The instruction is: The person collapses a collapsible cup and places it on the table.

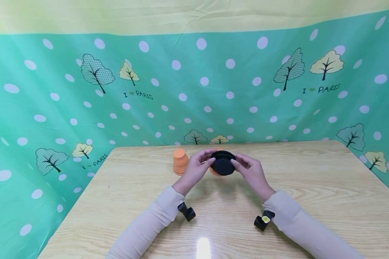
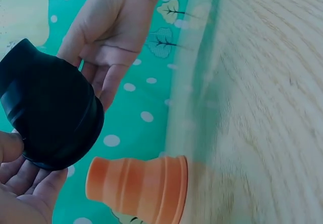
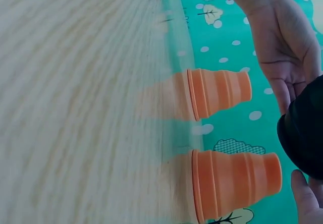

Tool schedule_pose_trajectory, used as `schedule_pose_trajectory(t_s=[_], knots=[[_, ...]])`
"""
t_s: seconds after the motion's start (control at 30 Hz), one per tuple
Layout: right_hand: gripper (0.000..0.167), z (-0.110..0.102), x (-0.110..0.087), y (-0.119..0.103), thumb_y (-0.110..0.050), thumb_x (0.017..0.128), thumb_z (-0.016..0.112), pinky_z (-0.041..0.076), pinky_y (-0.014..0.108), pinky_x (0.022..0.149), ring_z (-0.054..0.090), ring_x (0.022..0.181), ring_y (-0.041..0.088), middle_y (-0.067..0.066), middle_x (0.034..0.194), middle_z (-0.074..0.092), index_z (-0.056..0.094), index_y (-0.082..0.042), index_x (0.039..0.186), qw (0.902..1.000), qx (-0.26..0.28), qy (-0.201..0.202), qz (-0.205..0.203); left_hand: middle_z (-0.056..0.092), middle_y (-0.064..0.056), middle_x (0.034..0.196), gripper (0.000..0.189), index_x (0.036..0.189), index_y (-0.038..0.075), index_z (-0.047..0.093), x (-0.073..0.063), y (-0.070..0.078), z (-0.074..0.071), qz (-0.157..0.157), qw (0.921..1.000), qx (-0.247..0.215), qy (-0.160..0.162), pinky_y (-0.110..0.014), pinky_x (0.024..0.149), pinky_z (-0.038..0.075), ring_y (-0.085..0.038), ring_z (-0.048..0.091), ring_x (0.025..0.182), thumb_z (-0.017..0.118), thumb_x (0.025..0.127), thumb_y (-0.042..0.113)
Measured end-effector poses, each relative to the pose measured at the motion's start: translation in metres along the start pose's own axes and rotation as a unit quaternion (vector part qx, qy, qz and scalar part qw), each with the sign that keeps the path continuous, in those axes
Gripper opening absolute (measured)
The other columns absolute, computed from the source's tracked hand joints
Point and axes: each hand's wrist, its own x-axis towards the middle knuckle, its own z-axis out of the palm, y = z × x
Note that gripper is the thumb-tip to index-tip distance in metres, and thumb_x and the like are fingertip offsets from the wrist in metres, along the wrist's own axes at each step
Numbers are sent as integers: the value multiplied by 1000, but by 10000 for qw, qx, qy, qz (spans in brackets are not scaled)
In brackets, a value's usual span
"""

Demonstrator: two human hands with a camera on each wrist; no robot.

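A black cup [image 1: 223,166], with a wide rim and a narrower round end, is held up above the table between both hands. My left hand [image 1: 195,171] pinches its left side, thumb in front and fingers behind. On the opposite side my right hand [image 1: 252,172] grips it the same way. Behind it, one orange stepped cup [image 1: 215,173] is mostly hidden in the head view. To the left another orange cup [image 1: 179,160] stands wide end down, close by the left hand. The right wrist view shows both the upper orange cup [image 3: 219,92] and the lower orange cup [image 3: 237,184] whole.
The wooden table [image 1: 311,172] spreads out under the arms. At its far edge hangs a green dotted curtain [image 1: 214,72] with tree prints. Small black devices are strapped at the left wrist [image 1: 188,213] and the right wrist [image 1: 262,221].
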Motion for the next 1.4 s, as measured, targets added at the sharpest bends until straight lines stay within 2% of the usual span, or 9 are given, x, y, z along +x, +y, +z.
schedule_pose_trajectory(t_s=[0.17, 0.37, 0.5, 0.63, 0.87, 1.03, 1.4], knots=[[37, -2, 0, 3, -24, 91, 64, 53, 22, 82, 64, 92, 7, 15, 111, 66, 63, 2, 118, 9996, -108, -203, -159, 61, -22, 121, 31, 124, -7, 57, 1, -2, -3, 84, 9997, 209, 57, -25, 85, 51, -31, 60, 109, 55, 94, 2], [38, -2, 1, 0, -30, 92, 62, 50, 21, 84, 63, 98, 8, 11, 115, 65, 64, -4, 119, 9982, -357, -413, -254, 60, -20, 123, 32, 123, -6, 58, 7, -22, -4, 484, 9979, 423, -85, -26, 88, 51, -28, 57, 114, 58, 93, 3], [38, 1, 2, -5, -29, 92, 62, 50, 20, 82, 62, 97, 7, 12, 115, 65, 63, -4, 121, 9965, -520, -554, -342, 62, -16, 122, 31, 122, -3, 61, 6, -25, -4, 736, 9948, 691, -115, -27, 88, 51, -25, 58, 114, 59, 92, 5], [35, 4, 5, -7, -22, 92, 63, 51, 20, 80, 63, 96, 9, 16, 112, 66, 63, 0, 119, 9942, -622, -733, -474, 63, -14, 121, 31, 122, -1, 62, 5, -27, -4, 947, 9897, 1063, -143, -27, 90, 50, -23, 58, 114, 60, 91, 6], [31, 8, 8, -8, -19, 91, 64, 51, 20, 82, 64, 97, 15, 16, 113, 65, 65, 1, 115, 9895, -857, -1023, -554, 65, -14, 117, 30, 119, -2, 64, 5, -28, -4, 1365, 9747, 1762, -146, -27, 91, 49, -22, 60, 112, 63, 90, 6], [28, 9, 9, -7, -18, 91, 63, 52, 21, 79, 65, 95, 15, 17, 111, 66, 66, 1, 112, 9875, -954, -1101, -596, 66, -12, 116, 31, 119, -1, 64, 5, -25, -3, 1487, 9695, 1942, -181, -28, 91, 49, -21, 61, 111, 64, 89, 6], [25, 8, 6, -7, -14, 92, 62, 50, 19, 82, 63, 94, 8, 18, 111, 65, 65, 4, 110, 9896, -831, -1031, -564, 66, -9, 116, 30, 119, 2, 65, 6, -23, -3, 1509, 9704, 1866, -273, -28, 92, 49, -19, 60, 111, 64, 90, 11]])
